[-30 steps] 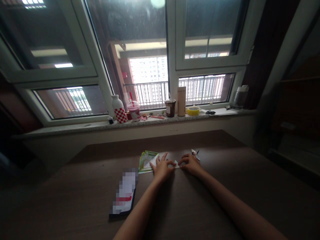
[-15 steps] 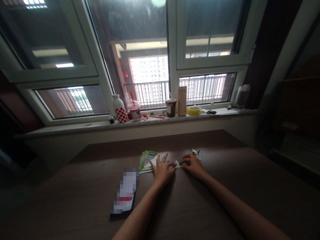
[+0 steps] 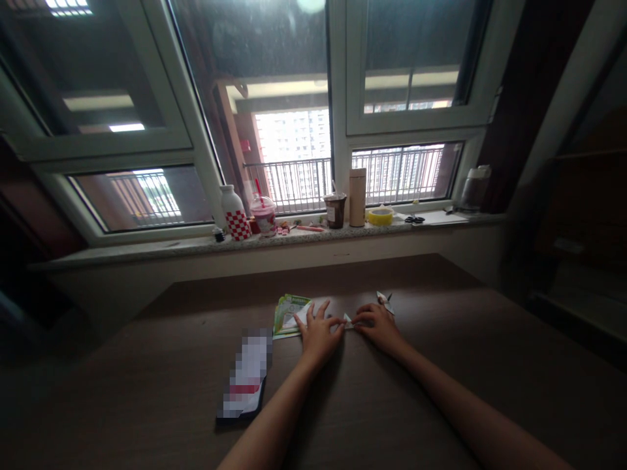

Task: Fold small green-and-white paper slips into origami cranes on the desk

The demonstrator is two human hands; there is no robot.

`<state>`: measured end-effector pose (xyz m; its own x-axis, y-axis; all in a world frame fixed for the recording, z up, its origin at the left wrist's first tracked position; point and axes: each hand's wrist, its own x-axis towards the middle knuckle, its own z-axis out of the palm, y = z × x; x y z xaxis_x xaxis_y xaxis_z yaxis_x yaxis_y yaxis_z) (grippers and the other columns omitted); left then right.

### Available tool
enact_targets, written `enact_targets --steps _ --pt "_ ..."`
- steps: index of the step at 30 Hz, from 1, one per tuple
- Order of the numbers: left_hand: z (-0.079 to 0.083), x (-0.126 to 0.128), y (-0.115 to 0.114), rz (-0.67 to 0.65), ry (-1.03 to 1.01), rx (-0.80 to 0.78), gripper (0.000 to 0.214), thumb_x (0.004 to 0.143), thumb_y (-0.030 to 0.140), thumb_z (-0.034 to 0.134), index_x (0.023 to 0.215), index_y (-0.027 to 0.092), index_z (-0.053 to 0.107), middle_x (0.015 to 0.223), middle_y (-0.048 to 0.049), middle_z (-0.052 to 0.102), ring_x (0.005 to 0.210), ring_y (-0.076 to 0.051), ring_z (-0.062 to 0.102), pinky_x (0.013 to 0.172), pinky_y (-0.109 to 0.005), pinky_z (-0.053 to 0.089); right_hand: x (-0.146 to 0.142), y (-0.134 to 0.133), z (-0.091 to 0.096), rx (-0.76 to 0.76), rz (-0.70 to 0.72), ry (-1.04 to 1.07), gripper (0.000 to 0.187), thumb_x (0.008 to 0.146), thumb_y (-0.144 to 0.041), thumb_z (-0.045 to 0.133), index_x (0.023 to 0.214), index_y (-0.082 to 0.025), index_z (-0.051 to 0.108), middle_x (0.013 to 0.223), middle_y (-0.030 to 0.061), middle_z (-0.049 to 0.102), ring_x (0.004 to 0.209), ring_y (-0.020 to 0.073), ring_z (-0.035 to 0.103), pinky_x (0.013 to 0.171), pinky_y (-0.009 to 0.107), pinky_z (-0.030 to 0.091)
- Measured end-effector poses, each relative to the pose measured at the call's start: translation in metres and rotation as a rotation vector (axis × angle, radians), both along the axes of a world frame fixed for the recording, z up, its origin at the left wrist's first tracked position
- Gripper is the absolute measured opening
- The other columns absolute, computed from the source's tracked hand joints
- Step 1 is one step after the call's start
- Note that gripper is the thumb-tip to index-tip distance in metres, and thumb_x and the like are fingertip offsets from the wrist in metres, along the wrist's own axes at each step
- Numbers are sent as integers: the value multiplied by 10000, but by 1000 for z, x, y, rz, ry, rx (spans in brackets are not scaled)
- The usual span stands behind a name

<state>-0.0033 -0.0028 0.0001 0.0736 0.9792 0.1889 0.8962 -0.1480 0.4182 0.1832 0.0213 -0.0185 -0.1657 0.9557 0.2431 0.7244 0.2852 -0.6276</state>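
Between my two hands, on the brown table, lies a small pale piece of folded paper. My left hand pinches its left side with thumb and forefinger, the other fingers spread. My right hand has its fingertips closed on the right side of the same piece. Partly under my left hand's fingers is a stack of green and white printed sheets. Just beyond my right hand sits a small folded paper piece with a dark pointed tip.
A phone with a blurred screen lies left of my left forearm. Along the windowsill stand a checkered bottle, a pink drink cup, a brown drink cup, a tan flask, yellow tape and scissors.
Hardly anything differs. Both hands keep their places, and the fingers at the small folded paper have shifted only very slightly.
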Motion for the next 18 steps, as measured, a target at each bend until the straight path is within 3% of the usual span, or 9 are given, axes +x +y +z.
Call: enact_targets --steps 8,18 --pt "-2 0 4 18 -8 -4 320 892 568 488 961 420 764 1536 85 424 1481 -369 187 1114 -729 -99 1 2 -5 21 -14 41 206 823 -453 654 810 -294 785 1076 25 696 1143 253 542 1067 420 317" --pt "1 -1 3 -2 -14 -48 274 772 597 651 1005 484 737 1559 55 388 1488 -368 163 1100 -731 -101 -2 -3 -1 14 5 12 141 736 -418 757 798 -292 772 1127 29 674 1183 269 518 1069 436 290"
